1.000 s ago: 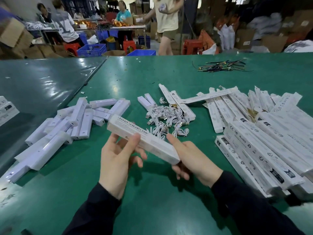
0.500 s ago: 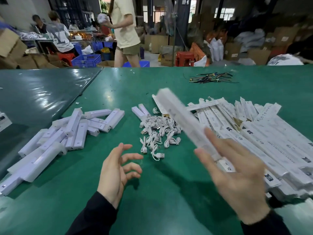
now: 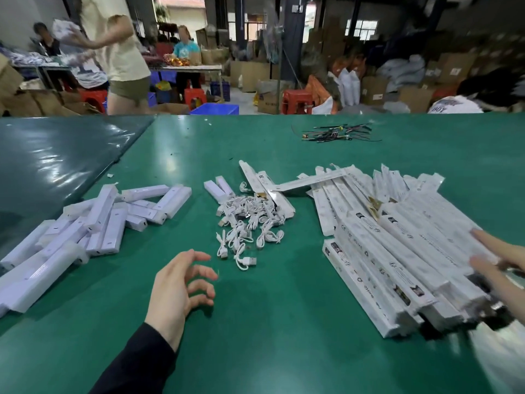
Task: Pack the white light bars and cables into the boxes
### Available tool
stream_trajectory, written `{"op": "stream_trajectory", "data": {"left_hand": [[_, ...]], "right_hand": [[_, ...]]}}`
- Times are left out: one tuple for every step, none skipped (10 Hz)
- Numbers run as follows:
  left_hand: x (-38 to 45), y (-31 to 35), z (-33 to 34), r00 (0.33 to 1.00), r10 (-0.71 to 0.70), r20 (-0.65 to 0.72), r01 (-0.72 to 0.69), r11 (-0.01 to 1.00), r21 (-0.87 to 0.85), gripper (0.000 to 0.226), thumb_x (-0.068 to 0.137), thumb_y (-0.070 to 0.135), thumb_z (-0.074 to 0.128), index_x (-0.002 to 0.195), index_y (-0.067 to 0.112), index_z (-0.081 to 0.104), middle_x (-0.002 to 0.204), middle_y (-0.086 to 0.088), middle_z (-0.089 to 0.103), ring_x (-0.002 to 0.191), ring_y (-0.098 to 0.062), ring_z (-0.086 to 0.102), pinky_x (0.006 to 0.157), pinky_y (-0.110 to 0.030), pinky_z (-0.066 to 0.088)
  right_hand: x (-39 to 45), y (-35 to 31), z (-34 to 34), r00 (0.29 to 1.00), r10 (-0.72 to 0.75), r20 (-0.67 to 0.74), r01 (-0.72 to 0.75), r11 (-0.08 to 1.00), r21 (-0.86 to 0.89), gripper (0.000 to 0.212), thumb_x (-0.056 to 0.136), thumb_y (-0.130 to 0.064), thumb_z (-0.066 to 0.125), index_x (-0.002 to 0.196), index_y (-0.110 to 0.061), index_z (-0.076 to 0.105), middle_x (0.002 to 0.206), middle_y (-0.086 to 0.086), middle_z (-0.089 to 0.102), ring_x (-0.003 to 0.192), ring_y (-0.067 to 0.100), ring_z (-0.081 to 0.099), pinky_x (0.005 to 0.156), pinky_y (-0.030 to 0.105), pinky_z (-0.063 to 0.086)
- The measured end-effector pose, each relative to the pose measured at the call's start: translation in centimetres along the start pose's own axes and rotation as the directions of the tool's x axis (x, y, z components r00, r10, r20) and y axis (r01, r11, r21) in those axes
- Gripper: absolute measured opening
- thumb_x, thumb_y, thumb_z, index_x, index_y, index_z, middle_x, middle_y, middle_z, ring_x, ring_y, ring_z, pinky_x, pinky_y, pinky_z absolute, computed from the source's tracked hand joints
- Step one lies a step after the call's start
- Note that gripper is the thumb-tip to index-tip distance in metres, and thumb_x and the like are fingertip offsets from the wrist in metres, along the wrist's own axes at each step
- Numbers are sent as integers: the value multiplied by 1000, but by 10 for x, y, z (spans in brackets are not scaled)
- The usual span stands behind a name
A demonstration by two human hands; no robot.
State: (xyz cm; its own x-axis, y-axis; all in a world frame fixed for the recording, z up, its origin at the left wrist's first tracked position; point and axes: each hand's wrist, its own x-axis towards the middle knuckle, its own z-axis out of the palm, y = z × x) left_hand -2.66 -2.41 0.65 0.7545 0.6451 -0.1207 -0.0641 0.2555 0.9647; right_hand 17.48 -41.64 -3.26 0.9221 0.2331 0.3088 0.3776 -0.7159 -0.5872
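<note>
Green desk (image 3: pixel 284 351) carries light bars (image 3: pixel 93 223) at left, cables (image 3: pixel 247 223) in the middle, boxes (image 3: pixel 397 251) at right. Left hand (image 3: pixel 176 288) hovers, fingers loosely curled, empty; right hand (image 3: pixel 500 260) rests straight fingers on the boxes.

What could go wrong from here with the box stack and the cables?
1. The stack of boxes lies loose and uneven, and the right hand rests its fingers on the near end; a push could slide boxes off the table edge at right.
2. The white cables are heaped together, so the left hand, hovering empty nearby, may lift several tangled at once.
</note>
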Motion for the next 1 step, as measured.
{"op": "stream_trajectory", "data": {"left_hand": [[0, -7, 0, 998, 61, -19, -60, 997, 39, 17, 100, 12, 48, 96, 3, 61, 75, -14, 67, 43, -21, 55, 39, -23, 45]], "right_hand": [[-6, -32, 0, 972, -104, -212, 84, 991, -103, 57, 81, -84, 33, 134, -64, 38, 128, -17, 60, 105, 16, 63, 87, 41, 56]]}}
